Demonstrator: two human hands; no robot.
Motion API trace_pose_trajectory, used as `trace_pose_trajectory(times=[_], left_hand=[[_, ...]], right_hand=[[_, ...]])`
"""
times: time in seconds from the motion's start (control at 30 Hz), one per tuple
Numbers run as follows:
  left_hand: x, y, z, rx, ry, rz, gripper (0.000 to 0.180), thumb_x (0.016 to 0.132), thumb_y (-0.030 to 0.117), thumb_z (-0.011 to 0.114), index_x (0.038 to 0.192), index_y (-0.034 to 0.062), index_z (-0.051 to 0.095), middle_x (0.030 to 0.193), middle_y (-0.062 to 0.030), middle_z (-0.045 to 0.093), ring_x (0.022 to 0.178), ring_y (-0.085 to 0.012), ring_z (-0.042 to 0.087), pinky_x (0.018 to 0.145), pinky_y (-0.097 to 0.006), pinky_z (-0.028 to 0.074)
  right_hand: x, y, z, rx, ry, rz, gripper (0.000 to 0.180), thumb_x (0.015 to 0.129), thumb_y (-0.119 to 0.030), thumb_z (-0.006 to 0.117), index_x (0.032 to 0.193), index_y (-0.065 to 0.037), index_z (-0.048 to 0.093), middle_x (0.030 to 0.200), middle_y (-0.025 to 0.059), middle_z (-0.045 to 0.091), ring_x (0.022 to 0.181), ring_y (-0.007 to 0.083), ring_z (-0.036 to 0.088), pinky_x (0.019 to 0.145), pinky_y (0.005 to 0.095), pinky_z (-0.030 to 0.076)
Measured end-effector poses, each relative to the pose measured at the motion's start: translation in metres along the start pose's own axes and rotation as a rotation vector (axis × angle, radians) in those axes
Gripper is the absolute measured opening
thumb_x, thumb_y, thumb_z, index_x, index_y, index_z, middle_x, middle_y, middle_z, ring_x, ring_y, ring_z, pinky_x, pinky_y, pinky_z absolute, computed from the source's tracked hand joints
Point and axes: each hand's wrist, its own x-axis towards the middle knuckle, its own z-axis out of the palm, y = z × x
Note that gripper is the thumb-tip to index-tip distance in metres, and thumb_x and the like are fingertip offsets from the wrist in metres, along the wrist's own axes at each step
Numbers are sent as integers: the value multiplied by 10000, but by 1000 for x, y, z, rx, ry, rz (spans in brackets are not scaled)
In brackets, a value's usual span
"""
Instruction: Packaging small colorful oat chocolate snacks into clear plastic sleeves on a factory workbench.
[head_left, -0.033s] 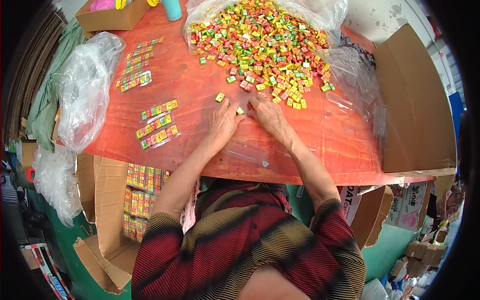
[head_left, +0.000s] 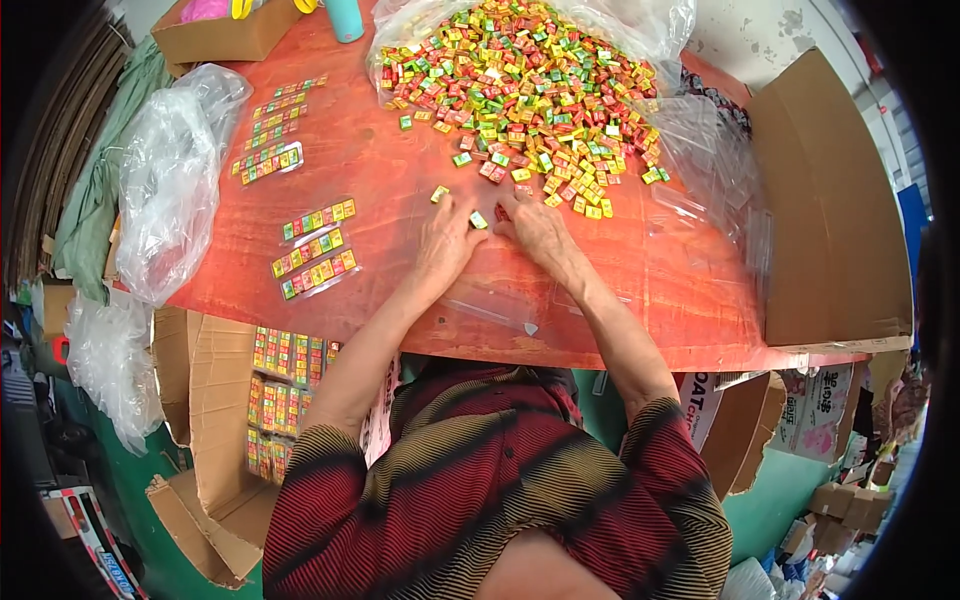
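Sorting of small wrapped candies (head_left: 478,219) on red desk (head_left: 400,180), left hand (head_left: 447,240) and right hand (head_left: 537,228) flat, fingers loosely open, gripping nothing, near big far pile (head_left: 520,90); next, careful pinching.

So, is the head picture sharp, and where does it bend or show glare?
Head view: sharp at the centre, both hands, left hand and right hand, and the candy pile clear; the table edge curves from fisheye; black corners; white glare on the plastic bag; soft daylight, faint shadows.
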Motion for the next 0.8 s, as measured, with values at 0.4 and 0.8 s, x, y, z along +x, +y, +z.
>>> trace_pose_trajectory(times=[0.4,0.8], left_hand=[[20,-46,-23,194,-6,105,286,743,66,589,1027,56,559,954,-129,518,878,-330,532,744,-418,443],[-13,-38,-34,56,43,-46,306,703,107,657,987,32,570,900,-139,498,831,-325,546,705,-406,447]], right_hand=[[-4,1,-3,93,-17,15,329,735,-112,623,1043,-89,511,935,170,509,863,341,543,710,411,450],[12,-36,20,37,214,-215,282,661,-175,684,923,-108,606,877,86,500,876,256,477,774,376,387]])
